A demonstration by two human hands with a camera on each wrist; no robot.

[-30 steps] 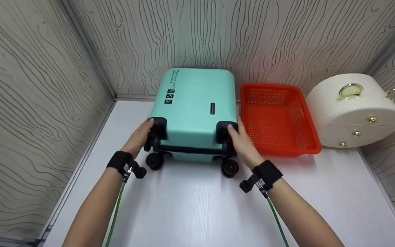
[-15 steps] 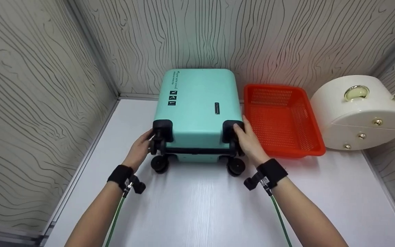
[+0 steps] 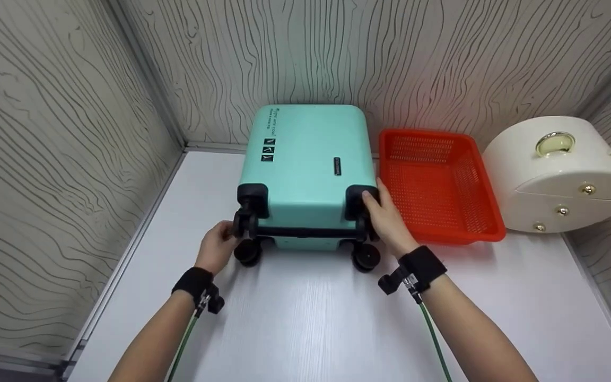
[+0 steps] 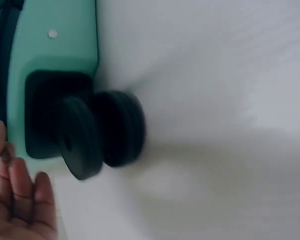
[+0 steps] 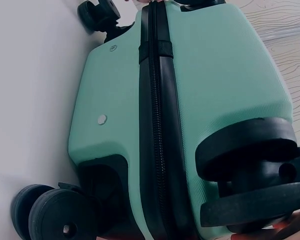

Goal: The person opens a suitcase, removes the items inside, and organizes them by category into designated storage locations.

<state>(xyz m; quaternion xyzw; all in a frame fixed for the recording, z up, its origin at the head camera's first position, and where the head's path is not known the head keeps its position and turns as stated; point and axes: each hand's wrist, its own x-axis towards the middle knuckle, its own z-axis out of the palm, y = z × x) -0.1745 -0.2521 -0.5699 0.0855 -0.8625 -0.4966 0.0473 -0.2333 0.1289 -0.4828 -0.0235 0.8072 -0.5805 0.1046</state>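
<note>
A: Where's the turquoise suitcase [image 3: 311,154]?

B: Flat on the white table [image 3: 295,318], wheel end near. The red plastic basket [image 3: 446,234] is just beside it, on the right.

A: What are the hands doing?

B: The right hand [image 3: 389,220] grips the near right corner, thumb on the black corner guard [image 3: 357,194]. The left hand [image 3: 216,249] is at the other near corner, its thumb and fingertips close together by the zipper [image 5: 159,120]. I can't tell if they pinch anything.

A: Is it heavy?

B: I can't see inside. It's big, so I guess it's a bit heavy. The shell looks hard and smooth, so bare fingers might slip on it. I don't think it would break easily.

A: So where would you hold it?

B: By the black corners, I think. The black wheels [image 3: 366,257] might spin.

A: Any words on it?

B: There's curly writing [image 3: 273,124] too small to read for sure, and three black picture squares [image 3: 268,150] under it. The little black badge [image 3: 337,166] has letters, but they're too tiny.
</note>
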